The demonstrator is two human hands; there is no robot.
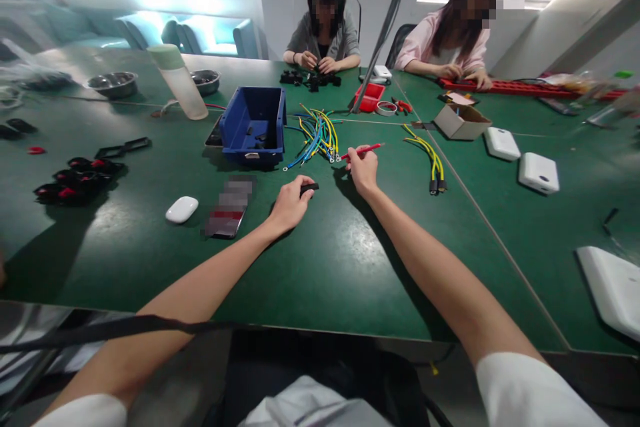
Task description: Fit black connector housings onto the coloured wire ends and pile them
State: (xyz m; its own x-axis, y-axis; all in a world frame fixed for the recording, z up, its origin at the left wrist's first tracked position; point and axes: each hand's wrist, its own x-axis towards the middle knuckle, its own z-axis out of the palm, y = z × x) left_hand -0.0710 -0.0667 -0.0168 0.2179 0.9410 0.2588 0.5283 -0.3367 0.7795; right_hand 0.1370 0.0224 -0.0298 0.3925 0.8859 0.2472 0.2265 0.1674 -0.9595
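At the counter, my left hand grips a black piece while my right hand pinches a thin red piece beside loose wires. A blue bin stands left of them.

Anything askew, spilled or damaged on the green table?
No spill or damage visible. Mildly untidy: the loose wires beside the blue bin crisscross in a heap, while the yellow wires further right lie bunched together. The bottle left of the bin appears tilted, though that may be lens distortion.
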